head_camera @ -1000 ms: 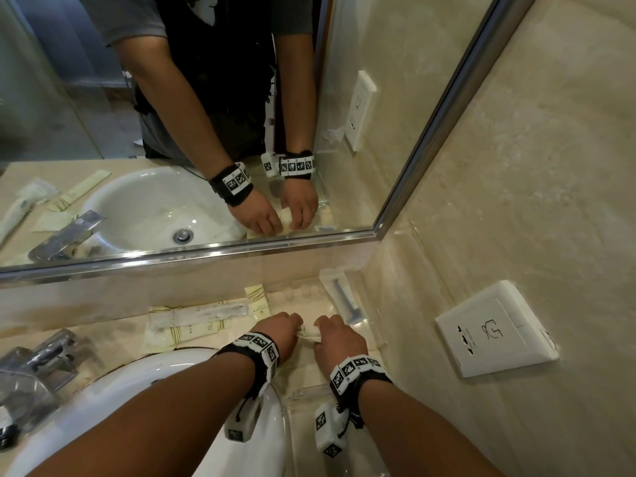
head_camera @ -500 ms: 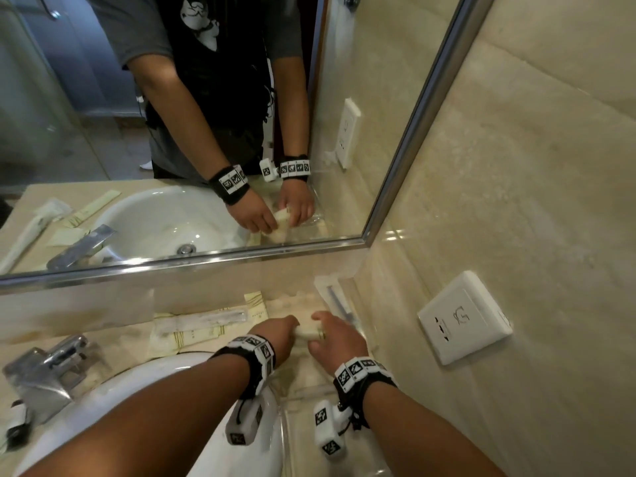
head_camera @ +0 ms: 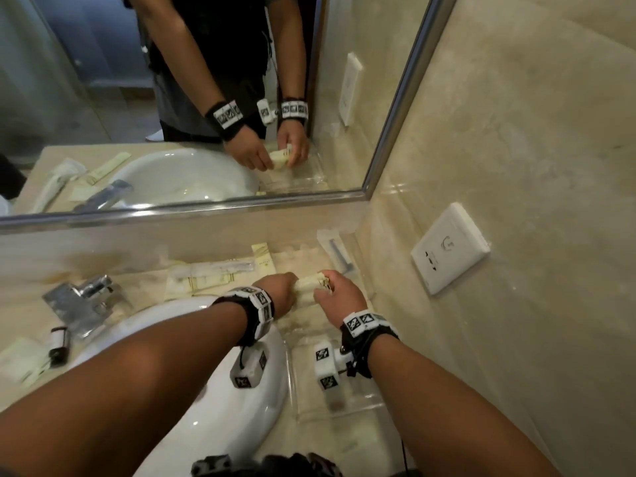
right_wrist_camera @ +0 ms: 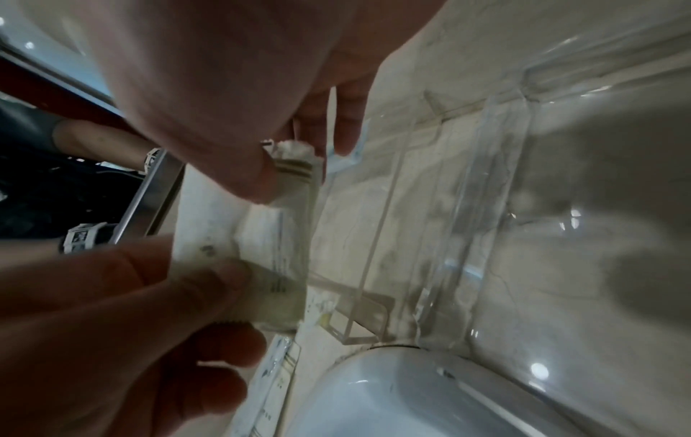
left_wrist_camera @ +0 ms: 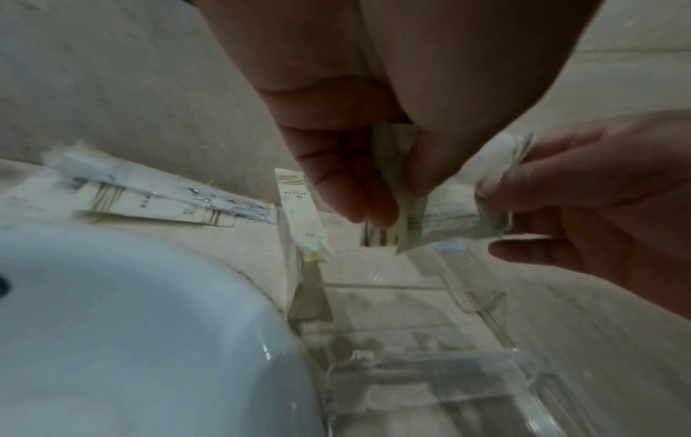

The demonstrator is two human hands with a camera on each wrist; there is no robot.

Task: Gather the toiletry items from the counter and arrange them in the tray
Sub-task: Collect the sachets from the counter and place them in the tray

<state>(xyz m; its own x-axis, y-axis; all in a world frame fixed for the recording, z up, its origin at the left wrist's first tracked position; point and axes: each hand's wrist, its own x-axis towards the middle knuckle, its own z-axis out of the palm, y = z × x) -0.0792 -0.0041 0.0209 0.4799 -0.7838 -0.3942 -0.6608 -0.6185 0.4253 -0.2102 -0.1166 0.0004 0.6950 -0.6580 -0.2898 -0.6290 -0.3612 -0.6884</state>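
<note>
Two hands share one crumpled cream sachet (head_camera: 310, 283) above the far end of the clear acrylic tray (head_camera: 344, 406), which sits on the beige marble counter (head_camera: 144, 280) between the white basin (head_camera: 220, 390) and the side wall. The left hand (head_camera: 279, 293) pinches one end of the packet between thumb and curled fingers (left_wrist_camera: 351, 189), while the right hand (head_camera: 339, 297) grips the other end, where brown stripes show on the wrapper in the right wrist view. Held off the surface, the sachet (left_wrist_camera: 445, 218) hangs just over the tray's transparent divider wall. Another cream sachet (left_wrist_camera: 301, 213) leans against the tray's left wall, its lower tip down inside. Several flat striped packets (head_camera: 192, 282) and a clear-wrapped toothbrush (head_camera: 220, 268) lie on the counter behind the basin, touching one another. A wrapped razor (head_camera: 335, 249) leans in the corner beyond the tray. To the left stand the chrome tap (head_camera: 82, 301) and a small dark-capped bottle (head_camera: 59, 344) lying on its side.
</note>
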